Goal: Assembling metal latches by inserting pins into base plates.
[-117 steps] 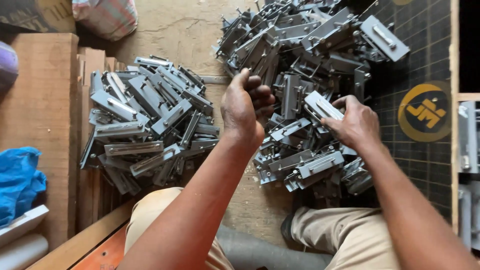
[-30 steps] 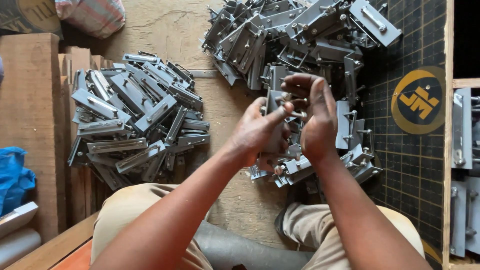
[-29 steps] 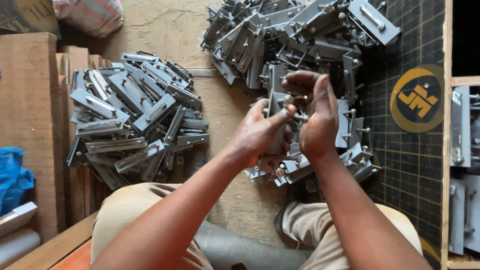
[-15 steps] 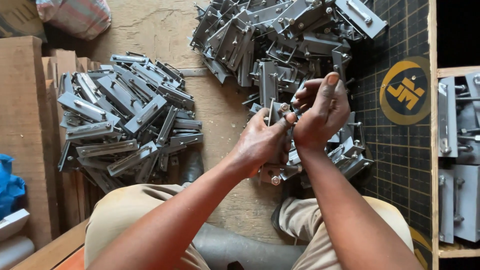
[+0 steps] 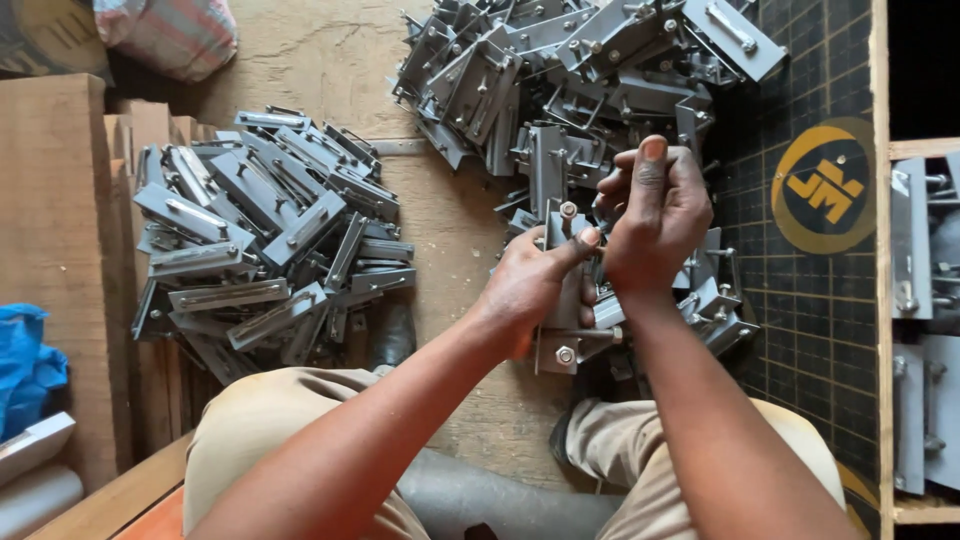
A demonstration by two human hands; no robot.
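Note:
My left hand (image 5: 535, 285) grips a grey metal bracket (image 5: 565, 340) with a bolt and nut, held upright over my lap. My right hand (image 5: 655, 215) closes around the top of the same bracket, thumb up, fingers at its upper bolt. Just beyond my hands lies a big loose heap of grey metal brackets (image 5: 560, 90). A second, flatter pile of similar brackets (image 5: 260, 235) sits to the left on the floor.
Wooden boards (image 5: 60, 230) stand at the left, with blue cloth (image 5: 25, 365) below them. A striped sack (image 5: 170, 30) lies at the top left. A dark gridded mat with a yellow round mark (image 5: 825, 185) is right, beside a wooden crate (image 5: 925, 300) holding more brackets.
Both hands came together from apart onto one bracket. Over the last second they shifted slightly right, the right hand wrapping the bracket's top.

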